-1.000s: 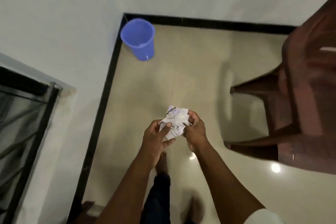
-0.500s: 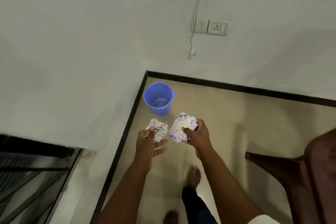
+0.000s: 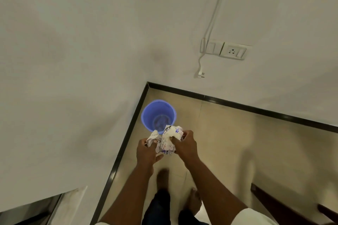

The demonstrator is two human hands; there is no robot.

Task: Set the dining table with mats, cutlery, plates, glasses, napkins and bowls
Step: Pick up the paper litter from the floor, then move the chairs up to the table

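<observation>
Both bare forearms reach forward, close together. The left hand (image 3: 147,151) and the right hand (image 3: 185,146) each grip crumpled paper, fingers curled.

left hand (image 3: 147,150): grips small paper wad (image 3: 153,138) | right hand (image 3: 184,145): grips larger wad (image 3: 169,140) | blue bucket (image 3: 158,114) beyond

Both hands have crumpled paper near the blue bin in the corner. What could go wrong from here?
The left hand and right hand grip separate paper wads short of the blue bin, so a release now would likely land on the floor. The bin is narrow and sits against the wall; a toss could bounce out.
</observation>
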